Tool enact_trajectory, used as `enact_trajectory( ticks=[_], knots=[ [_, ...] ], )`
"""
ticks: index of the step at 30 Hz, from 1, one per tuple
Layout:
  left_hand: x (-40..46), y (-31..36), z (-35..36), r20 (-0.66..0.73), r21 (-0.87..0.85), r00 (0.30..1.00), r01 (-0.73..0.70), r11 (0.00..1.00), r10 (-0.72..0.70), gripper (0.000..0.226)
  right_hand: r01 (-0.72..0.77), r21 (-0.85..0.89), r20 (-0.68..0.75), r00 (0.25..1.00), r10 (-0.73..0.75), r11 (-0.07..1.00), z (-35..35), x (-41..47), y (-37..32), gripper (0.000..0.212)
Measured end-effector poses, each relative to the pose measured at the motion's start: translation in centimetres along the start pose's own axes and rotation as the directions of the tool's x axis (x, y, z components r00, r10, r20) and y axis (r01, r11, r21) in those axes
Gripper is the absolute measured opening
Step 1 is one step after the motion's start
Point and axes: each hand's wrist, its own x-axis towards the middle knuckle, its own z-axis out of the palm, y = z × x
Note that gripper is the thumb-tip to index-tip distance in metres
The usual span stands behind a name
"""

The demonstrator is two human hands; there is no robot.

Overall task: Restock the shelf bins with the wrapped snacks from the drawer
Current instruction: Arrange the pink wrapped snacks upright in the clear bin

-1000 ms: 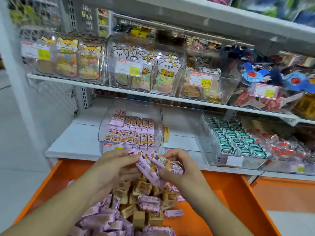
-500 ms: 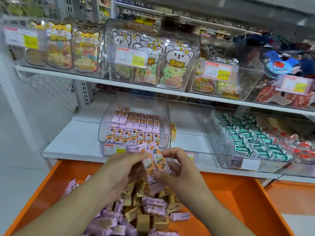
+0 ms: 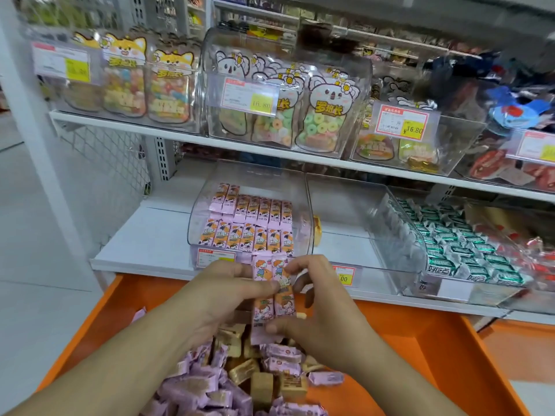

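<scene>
Both hands, left hand [image 3: 223, 295] and right hand [image 3: 318, 307], pinch seemingly two pink snacks [image 3: 273, 291] between them.

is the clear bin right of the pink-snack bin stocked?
No. The clear bin beside the pink-snack bin shows only bare shelf through its walls, with one small yellow piece at its left edge.

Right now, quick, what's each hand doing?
Left hand: holding the pink wrapped snacks from the left side.
Right hand: pinching the same snacks, thumb below, fingers on top.
</scene>
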Motion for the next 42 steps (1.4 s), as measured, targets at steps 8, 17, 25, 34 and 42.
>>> enact_trajectory(
  ticks=[8, 17, 25, 34, 42],
  knots=[
    [-1.0, 0.4, -0.4, 0.014, 0.016, 1.0, -0.018, 1.0, 0.018, 0.079, 0.203, -0.153, 0.187, 0.967, -0.174, 0.967, -0.9, 1.3, -1.4, 0.11],
    [-0.8, 0.7, -2.2, 0.003, -0.049, 0.999, -0.032, 0.998, 0.032, 0.033, 0.269, -0.229, 0.144, 0.96, -0.241, 0.935, 0.7, 3.1, -2.4, 0.102],
    [-0.1, 2.4, -5.1, -0.156, 0.207, 0.931, -0.297, 0.932, 0.331, 0.038, 0.191, -0.211, 0.019, 0.981, -0.192, 0.959, 0.7, 6.1, -1.8, 0.098],
    [4.9, 0.2, -9.9, -0.112, 0.826, 0.83, -0.228, 0.515, 0.547, 0.079, 0.048, -0.24, 0.014, 0.999, -0.046, 0.97, 1.0, 20.2, -0.6, 0.094],
    [6.2, -0.6, -10.7, -0.159, 0.786, 0.796, -0.255, 0.563, 0.583, 0.085, 0.04, -0.394, 0.128, 0.992, 0.012, 0.918, 2.8, 29.3, 1.6, 0.097]
  ],
)
